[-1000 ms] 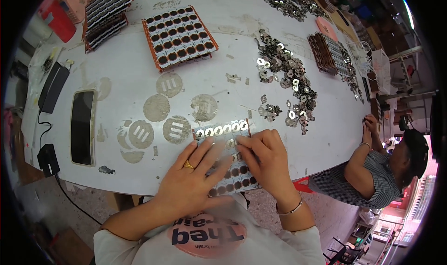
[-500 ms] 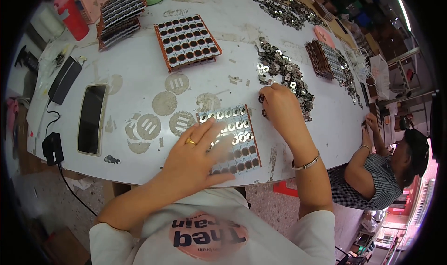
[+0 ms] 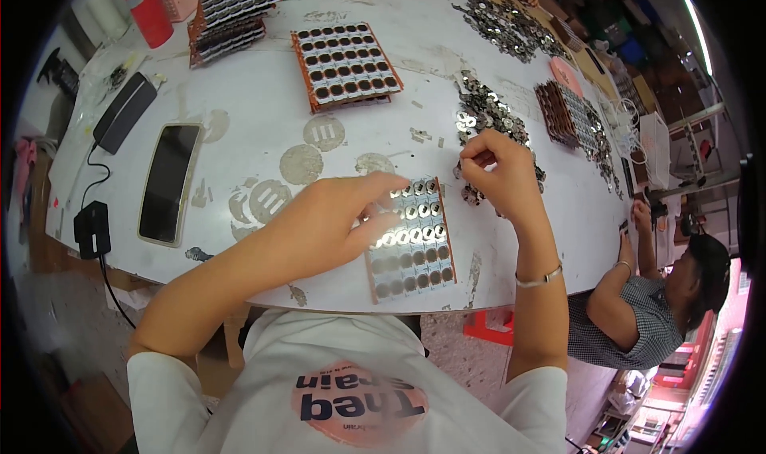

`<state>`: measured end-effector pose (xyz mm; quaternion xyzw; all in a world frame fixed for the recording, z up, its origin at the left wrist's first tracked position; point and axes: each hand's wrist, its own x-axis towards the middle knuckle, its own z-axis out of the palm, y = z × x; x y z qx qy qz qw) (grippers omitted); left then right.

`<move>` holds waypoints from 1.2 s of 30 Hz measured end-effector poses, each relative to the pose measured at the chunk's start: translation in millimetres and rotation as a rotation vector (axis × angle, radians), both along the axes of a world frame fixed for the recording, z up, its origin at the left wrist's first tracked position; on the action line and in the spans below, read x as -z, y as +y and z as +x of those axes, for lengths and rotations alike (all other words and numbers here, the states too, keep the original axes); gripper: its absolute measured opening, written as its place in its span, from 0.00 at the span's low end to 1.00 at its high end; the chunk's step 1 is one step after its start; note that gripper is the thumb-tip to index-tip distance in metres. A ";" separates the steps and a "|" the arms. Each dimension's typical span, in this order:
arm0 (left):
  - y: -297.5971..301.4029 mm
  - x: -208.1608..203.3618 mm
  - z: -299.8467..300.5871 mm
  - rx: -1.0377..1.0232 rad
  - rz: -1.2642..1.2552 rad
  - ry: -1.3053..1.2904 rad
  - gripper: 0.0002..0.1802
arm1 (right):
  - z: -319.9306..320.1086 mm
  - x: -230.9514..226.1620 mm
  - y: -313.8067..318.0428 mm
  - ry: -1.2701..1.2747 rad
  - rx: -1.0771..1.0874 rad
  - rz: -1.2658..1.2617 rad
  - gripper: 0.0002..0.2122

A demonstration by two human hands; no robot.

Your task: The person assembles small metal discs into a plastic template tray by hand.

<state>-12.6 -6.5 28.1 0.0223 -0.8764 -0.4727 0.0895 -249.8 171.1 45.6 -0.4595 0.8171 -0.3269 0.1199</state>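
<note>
A panel of small circuit boards (image 3: 411, 282) lies on the table in front of me. Shiny metal discs sit across its upper rows; the lower rows show dark round spots. My left hand (image 3: 343, 215) reaches over the panel's upper left part, thumb and forefinger apart, hiding some of the discs. At the near edge of a pile of small metal pieces (image 3: 499, 120), my right hand (image 3: 507, 171) has thumb and forefinger pinched together. Whatever is between those fingertips is too small to make out.
A stacked set of panels (image 3: 343, 63) stands beyond, with another stack (image 3: 231, 15) at far left. A phone (image 3: 170, 183) and a black device (image 3: 126, 112) lie left. Rightward are more panels (image 3: 562, 115), another metal pile (image 3: 507, 23) and a seated person (image 3: 638, 302).
My left hand has moved up the panel, uncovering some of its lower rows. My right hand has lifted slightly off the pile, its fingers pinched. The view has shifted a little.
</note>
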 end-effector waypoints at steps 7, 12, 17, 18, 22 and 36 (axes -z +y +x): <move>-9.9 -11.4 -14.5 0.157 1.030 -0.286 0.15 | 64.7 -6.7 -15.6 -0.222 -0.346 -0.511 0.07; -11.7 0.9 -2.1 0.138 1.105 -0.235 0.12 | 82.1 -2.4 -18.7 -0.678 -0.360 -0.623 0.10; -11.1 1.8 2.4 0.067 0.794 -0.180 0.11 | 86.6 5.1 -11.2 -0.867 -0.281 -0.529 0.13; -10.6 6.8 4.2 0.046 0.712 -0.124 0.11 | 84.8 4.5 -10.2 -0.857 -0.252 -0.467 0.12; -8.1 26.7 3.9 -0.022 0.663 0.105 0.10 | 74.5 12.6 -10.2 -0.941 -0.173 -0.345 0.10; 1.4 41.8 1.8 -0.055 -0.142 0.404 0.12 | 52.2 20.1 -11.2 -0.862 -0.385 -0.174 0.06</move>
